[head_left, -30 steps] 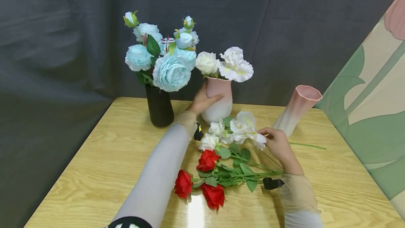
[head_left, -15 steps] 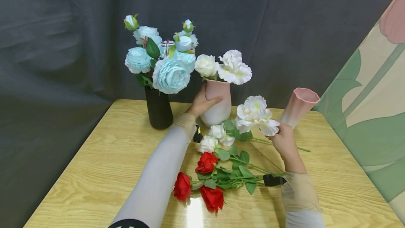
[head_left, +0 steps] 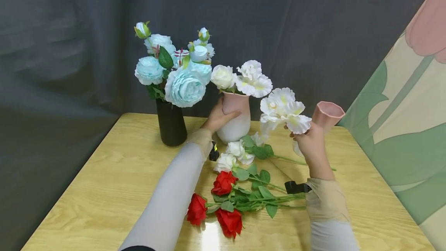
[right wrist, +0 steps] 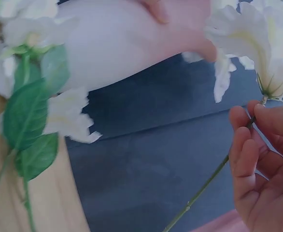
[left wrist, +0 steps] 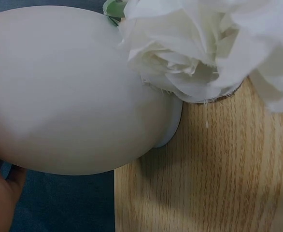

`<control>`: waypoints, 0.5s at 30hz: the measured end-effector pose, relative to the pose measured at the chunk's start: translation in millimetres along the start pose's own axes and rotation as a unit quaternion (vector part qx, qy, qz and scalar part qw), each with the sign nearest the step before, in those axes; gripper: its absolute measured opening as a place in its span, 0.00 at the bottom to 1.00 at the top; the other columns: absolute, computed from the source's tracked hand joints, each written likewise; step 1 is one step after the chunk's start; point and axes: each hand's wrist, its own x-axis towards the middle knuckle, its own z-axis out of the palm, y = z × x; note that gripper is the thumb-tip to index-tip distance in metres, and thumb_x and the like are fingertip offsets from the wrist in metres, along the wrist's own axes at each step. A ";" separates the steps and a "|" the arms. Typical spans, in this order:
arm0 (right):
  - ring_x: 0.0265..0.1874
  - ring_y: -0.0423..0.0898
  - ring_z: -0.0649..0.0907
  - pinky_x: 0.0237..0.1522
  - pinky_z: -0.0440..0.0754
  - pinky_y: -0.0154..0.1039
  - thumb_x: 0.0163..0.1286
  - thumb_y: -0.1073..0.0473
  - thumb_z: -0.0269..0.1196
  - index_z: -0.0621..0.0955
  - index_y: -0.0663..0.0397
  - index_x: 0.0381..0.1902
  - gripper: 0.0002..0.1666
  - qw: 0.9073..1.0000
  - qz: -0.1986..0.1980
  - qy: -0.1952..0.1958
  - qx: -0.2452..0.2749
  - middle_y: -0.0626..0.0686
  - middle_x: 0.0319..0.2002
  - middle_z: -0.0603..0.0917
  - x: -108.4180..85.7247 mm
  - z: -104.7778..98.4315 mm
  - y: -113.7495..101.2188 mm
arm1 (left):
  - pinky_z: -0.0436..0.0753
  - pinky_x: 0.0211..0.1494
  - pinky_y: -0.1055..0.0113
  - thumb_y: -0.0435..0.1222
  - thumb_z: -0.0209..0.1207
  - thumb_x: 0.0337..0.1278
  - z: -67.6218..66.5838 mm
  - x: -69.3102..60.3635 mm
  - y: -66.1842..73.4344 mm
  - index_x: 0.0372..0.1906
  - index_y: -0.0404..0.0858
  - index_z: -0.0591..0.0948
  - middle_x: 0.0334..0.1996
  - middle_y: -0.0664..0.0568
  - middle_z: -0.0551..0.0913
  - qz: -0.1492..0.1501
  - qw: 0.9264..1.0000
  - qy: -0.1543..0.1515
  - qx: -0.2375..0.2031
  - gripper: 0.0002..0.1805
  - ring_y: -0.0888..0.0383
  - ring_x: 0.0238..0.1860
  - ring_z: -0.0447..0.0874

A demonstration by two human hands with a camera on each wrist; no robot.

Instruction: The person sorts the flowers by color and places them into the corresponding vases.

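Observation:
My left hand (head_left: pixel 223 114) grips a pink-and-white vase (head_left: pixel 235 129) round its left side, the thumb across the front. A white rose (head_left: pixel 223 76) and a ruffled white iris (head_left: pixel 253 78) stand in that vase. To its right, my right hand (head_left: pixel 311 152) holds another white iris (head_left: pixel 283 107) above the table. In the right wrist view, thumb and fingers pinch its thin stem (right wrist: pixel 194 195) just under the bloom. White roses (head_left: pixel 231 156) lie before the vase, and red roses (head_left: pixel 224 183) lie nearer me. The left wrist view shows the vase's belly close up.
At the back left stands a black vase (head_left: pixel 171 125) full of pale blue flowers (head_left: pixel 184 86). A pink fluted vase (head_left: pixel 327 113) is partly hidden behind my right hand. Dark cloth (head_left: pixel 87 49) hangs behind the wooden table (head_left: pixel 104 189).
My right hand has lifted the white iris off the flowers on the table, raising it up beside the vase. My left hand keeps its grip on the vase. The head view has shifted slightly.

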 end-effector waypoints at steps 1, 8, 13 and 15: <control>0.21 0.30 0.77 0.27 0.77 0.24 0.64 0.77 0.56 0.80 0.75 0.46 0.13 1.000 -0.005 0.002 0.000 0.21 0.21 0.79 1.1 1.3 -2.5 | 0.68 0.75 0.52 0.44 0.68 0.58 -0.6 -1.7 -0.9 0.78 0.39 0.50 0.71 0.41 0.67 -0.003 1.000 0.000 -0.002 0.51 0.46 0.71 0.67; 0.22 0.31 0.79 0.28 0.80 0.26 0.68 0.68 0.62 0.82 0.65 0.48 0.11 1.000 -0.014 -0.003 0.013 0.24 0.22 0.82 10.0 5.2 -22.0 | 0.69 0.74 0.52 0.43 0.69 0.58 -1.1 -5.4 -4.0 0.78 0.39 0.50 0.71 0.40 0.67 0.007 1.000 0.004 -0.004 0.50 0.45 0.71 0.68; 0.24 0.33 0.81 0.30 0.81 0.26 0.69 0.64 0.65 0.82 0.54 0.46 0.09 0.999 -0.022 -0.003 0.045 0.29 0.24 0.84 17.0 7.2 -40.2 | 0.68 0.75 0.52 0.44 0.69 0.58 -0.2 -1.9 -2.2 0.78 0.39 0.50 0.71 0.41 0.66 0.006 1.000 0.002 -0.003 0.52 0.45 0.71 0.67; 0.25 0.33 0.81 0.31 0.82 0.26 0.69 0.62 0.65 0.82 0.51 0.46 0.09 0.997 -0.027 -0.011 0.070 0.31 0.26 0.85 19.9 8.3 -47.8 | 0.68 0.75 0.52 0.44 0.69 0.57 0.0 -0.2 -1.0 0.78 0.40 0.49 0.71 0.41 0.67 0.008 1.000 0.002 -0.004 0.52 0.46 0.72 0.67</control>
